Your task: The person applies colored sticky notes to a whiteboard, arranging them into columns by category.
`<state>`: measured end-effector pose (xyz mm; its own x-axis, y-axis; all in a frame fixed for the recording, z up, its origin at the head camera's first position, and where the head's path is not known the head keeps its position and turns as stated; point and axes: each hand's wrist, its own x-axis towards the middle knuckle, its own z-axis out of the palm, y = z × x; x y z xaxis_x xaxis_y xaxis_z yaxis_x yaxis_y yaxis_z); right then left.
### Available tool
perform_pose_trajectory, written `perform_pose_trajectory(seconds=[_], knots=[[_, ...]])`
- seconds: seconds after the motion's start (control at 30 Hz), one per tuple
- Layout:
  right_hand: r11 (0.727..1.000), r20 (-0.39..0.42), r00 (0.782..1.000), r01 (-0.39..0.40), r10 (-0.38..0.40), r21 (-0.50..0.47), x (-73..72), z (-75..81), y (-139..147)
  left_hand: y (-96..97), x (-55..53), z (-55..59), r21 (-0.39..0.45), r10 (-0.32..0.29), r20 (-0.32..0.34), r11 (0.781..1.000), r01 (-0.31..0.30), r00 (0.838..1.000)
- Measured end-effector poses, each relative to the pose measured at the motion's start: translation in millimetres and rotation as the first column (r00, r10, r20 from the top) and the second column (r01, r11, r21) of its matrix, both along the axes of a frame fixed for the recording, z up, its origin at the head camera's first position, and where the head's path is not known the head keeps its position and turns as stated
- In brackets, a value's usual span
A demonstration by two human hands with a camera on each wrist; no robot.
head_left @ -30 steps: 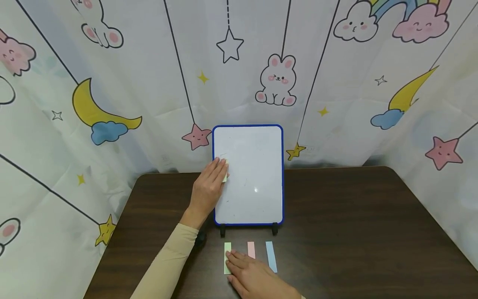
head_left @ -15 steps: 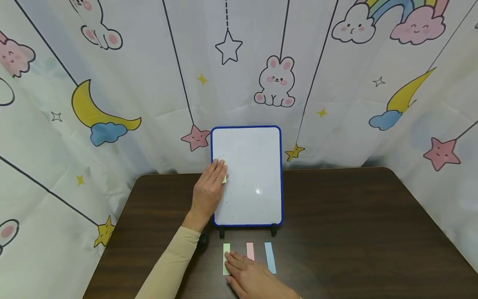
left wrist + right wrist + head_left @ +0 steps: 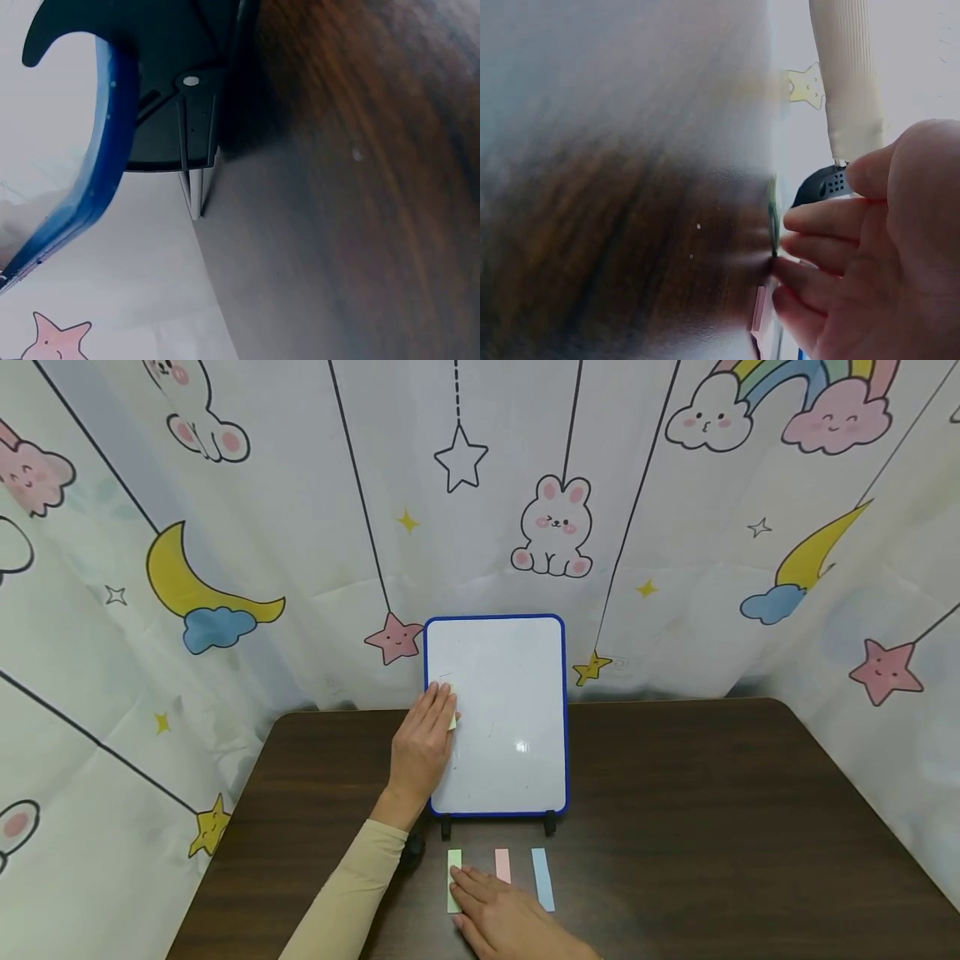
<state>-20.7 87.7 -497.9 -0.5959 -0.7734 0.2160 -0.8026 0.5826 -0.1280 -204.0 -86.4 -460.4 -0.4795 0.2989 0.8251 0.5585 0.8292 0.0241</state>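
Rested left hand (image 3: 423, 745), straight-fingered, over a pale slip (image 3: 453, 723) on the whiteboard (image 3: 510, 702).
Touched the green strip (image 3: 454, 859) with right hand (image 3: 508, 914), likewise straight-fingered.

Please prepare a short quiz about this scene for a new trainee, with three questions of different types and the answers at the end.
1. Multiple choice. In the head view, the whiteboard is framed in:
A) red
B) blue
C) yellow

2. True or false? Both hands rest on the table.

3. Fill in the gap. In the head view, between the green strip and the blue strip lies the ____, partly hidden by the right hand.

Key:
1: B.
2: False; the left hand is raised to the whiteboard.
3: pink strip.
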Motion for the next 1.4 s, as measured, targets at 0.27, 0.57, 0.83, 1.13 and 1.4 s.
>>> perform_pose_trajectory(seconds=[0.27,0.57,0.83,1.13,1.4], knots=[[1.000,0.006,1.000,0.003,-0.003,-0.002,-0.4,1.9,1,-1.1,0.4,1.7,-0.005,0.006,0.011,1.000,-0.006,1.000],[0.984,0.196,0.964,0.176,-0.177,0.022,-6.5,17.8,7,-3.0,-0.4,0.3,0.015,-0.007,-0.010,1.000,0.008,1.000],[0.949,0.146,0.942,0.311,-0.302,-0.040,-15.2,25.7,20,-3.4,-1.3,-1.5,0.014,-0.005,0.008,1.000,0.005,1.000],[0.889,0.109,0.900,0.434,-0.421,-0.149,-34.3,22.1,40,-0.4,-4.0,-1.9,0.021,-0.027,-0.045,0.999,0.028,0.999],[0.825,0.122,0.853,0.523,-0.508,-0.214,-49.3,17.4,60,-2.1,-2.8,-0.4,-0.010,-0.007,-0.013,1.000,0.007,1.000]])
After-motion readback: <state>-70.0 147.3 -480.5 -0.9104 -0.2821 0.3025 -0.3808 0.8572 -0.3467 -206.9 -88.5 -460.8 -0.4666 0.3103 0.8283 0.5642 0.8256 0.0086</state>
